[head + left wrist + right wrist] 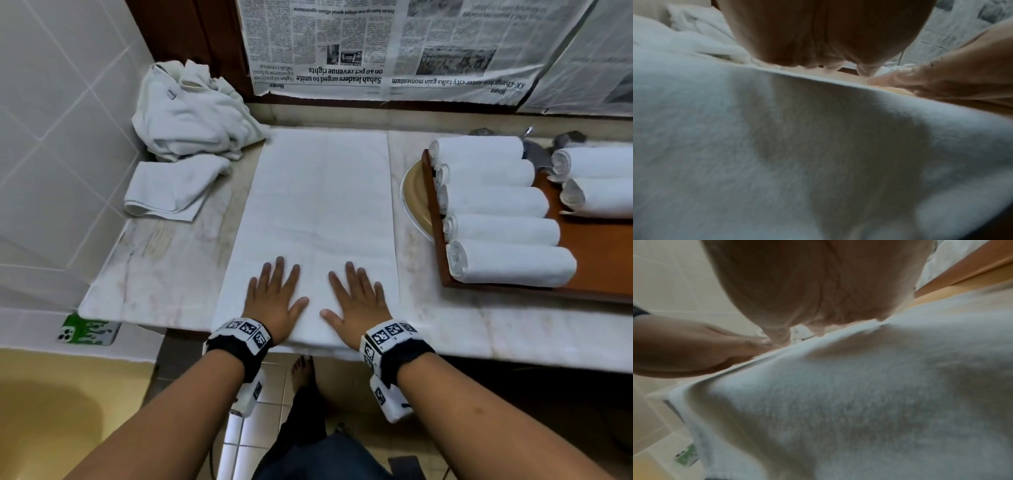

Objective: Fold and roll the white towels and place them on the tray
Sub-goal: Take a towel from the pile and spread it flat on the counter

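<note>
Nothing is grasped: the left hand (274, 301) and the right hand (359, 305) are laid flat, fingers spread, on the near end of the folded towel (318, 205), which is stretched along the counter (154, 267) with its near edge, it seems from the blurred wrist views, hanging over the front. If rolling is begun with uneven pressure, a crooked roll could result (or the overhang could be dragged off). Seven rolled towels (496, 202) are already on the tray (596, 260).

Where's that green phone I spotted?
In the head view the green phone lies low on the left, on a ledge just below the counter's near left corner, left of the person's left hand.
</note>
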A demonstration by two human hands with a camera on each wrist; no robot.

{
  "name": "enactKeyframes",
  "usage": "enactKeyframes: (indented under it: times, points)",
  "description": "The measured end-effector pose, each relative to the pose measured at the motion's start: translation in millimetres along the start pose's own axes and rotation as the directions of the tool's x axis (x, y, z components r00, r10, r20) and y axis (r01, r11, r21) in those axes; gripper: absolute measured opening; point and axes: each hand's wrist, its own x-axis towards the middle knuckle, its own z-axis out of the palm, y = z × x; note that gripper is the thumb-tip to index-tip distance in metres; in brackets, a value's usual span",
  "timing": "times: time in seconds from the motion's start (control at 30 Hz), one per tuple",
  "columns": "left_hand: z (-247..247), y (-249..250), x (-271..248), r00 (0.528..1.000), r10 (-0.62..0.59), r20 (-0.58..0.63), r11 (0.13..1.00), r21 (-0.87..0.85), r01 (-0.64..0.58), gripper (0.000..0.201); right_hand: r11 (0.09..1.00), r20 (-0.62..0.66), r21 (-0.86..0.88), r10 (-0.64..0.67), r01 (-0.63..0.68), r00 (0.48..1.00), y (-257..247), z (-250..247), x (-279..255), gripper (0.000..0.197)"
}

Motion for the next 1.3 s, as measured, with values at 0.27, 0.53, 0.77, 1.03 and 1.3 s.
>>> enactKeyframes:
  times: [0.27,0.53,0.77,1.03,1.3]
  points:
    - [-27,-62,22,0.986,-0.164,0.031,0.986,-0.007,0.165,0.089,0.973,0.021,0.002,0.23,-0.23,0.973,36,-26,20,0.083]
    - [-44,-33,75,0.991,0.075,0.112,0.997,0.006,-0.076,0.078,0.995,0.062,0.061,0.078,-0.081,0.995,-10,-42,79,0.079]
    - [-74,-79,101,0.979,-0.134,0.156,0.99,0.055,0.127,0.098,0.935,0.041,0.074,0.343,-0.346,0.938,29,-60,94,0.087]
    - [-79,-45,151,0.969,0.128,0.212,0.989,0.049,-0.141,0.082,0.981,0.049,0.073,0.175,-0.179,0.983,0,-70,134,0.082]
    - [-106,-89,169,0.984,-0.051,0.173,0.998,0.036,0.045,0.085,0.889,0.033,0.096,0.447,-0.448,0.894,53,-92,128,0.089]
